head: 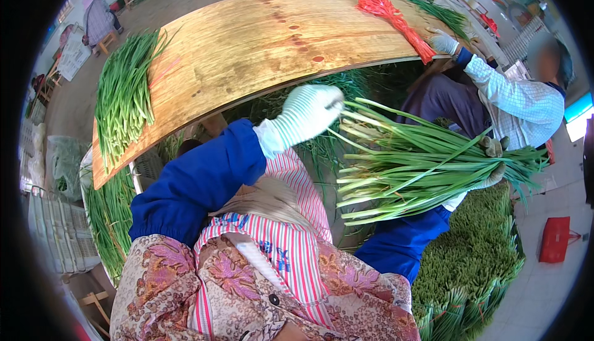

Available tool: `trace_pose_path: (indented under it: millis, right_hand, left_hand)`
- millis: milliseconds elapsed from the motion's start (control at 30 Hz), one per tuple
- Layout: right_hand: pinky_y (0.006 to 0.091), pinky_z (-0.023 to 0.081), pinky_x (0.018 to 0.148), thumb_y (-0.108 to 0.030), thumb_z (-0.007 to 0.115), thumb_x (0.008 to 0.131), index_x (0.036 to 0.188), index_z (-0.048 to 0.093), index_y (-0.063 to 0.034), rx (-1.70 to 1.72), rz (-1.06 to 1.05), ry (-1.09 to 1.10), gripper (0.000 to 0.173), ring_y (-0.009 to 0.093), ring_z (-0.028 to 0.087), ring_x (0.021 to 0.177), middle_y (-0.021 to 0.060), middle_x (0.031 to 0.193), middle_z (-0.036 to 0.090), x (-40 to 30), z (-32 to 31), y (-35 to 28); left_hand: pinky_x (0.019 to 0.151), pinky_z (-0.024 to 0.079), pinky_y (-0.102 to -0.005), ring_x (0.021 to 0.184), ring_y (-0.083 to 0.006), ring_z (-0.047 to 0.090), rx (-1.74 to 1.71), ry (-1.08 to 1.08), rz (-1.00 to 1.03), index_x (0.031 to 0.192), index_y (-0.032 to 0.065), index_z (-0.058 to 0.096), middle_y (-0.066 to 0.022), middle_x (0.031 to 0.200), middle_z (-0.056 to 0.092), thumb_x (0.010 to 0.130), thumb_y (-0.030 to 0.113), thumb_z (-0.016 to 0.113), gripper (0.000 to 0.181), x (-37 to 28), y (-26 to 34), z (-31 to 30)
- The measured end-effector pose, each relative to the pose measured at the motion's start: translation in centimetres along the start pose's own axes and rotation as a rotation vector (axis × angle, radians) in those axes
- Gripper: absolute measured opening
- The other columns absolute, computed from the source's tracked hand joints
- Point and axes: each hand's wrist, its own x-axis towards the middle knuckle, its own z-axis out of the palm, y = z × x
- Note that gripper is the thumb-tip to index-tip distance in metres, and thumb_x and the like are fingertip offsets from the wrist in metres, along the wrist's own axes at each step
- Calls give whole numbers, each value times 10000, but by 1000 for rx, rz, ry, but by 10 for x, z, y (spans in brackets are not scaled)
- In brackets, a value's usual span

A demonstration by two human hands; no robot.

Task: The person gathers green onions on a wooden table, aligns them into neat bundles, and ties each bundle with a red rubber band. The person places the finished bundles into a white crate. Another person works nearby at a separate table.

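My right hand [494,160], in a soiled glove, is shut on a loose bunch of garlic chives [408,165]. The bunch lies sideways in the air, pale stem ends to the left and green leaf tips to the right. My left hand [312,113], in a white glove with thin green stripes, has its fingers curled at the upper stem ends. Blur and the glove hide whether a stem is pinched there. Both forearms wear blue sleeve covers. Beyond my left hand stands a wooden table [232,49], with a pile of chives [127,90] at its left end.
Red plastic ties [394,23] lie across the table, near more chives [441,14]. A co-worker [515,90] sits at the right, one gloved hand on the tabletop. Bundled greens [468,248] stand at my right. Plastic crates [62,234] and chives [109,220] are at left.
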Motion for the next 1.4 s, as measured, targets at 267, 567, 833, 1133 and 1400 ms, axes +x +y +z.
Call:
trace_pose_path:
  millis: [267,567,833,1133,1400]
  right_hand:
    - [424,418,980,-233,541,903,1194,490,40,-28,-25,16,402,226,535,874,55,847,569,0,-4,-29]
    - [423,415,982,-230,543,901,1198,486,40,-1,14,-3,405,224,532,869,53,842,562,-7,4,-4]
    - [422,412,983,-227,545,900,1201,483,41,50,43,-32,408,222,529,864,52,839,555,-6,8,12]
    - [421,409,984,-223,546,899,1208,480,42,18,15,-18,412,220,527,865,51,840,549,-6,3,-6]
    - [420,407,984,-220,547,897,1215,478,43,-56,-45,52,418,218,526,871,52,846,545,-13,-11,-44]
  left_hand:
    - [807,508,-389,889,-326,642,-142,-101,-368,999,85,677,-158,1011,662,824,256,584,262,-18,-65,33]
    - [862,467,-428,1008,-324,579,-116,-113,329,999,76,676,-137,1081,618,775,308,654,323,8,51,45]
    - [622,477,-396,698,-324,618,-328,-317,-7,891,50,625,-142,765,635,812,250,626,215,23,52,21]
    - [614,482,-405,649,-312,625,-184,-421,-49,895,43,645,-159,720,635,822,247,576,228,19,17,-3]
    - [714,500,-455,778,-385,621,149,-202,-294,842,54,628,-191,793,646,820,219,572,176,-13,-72,17]
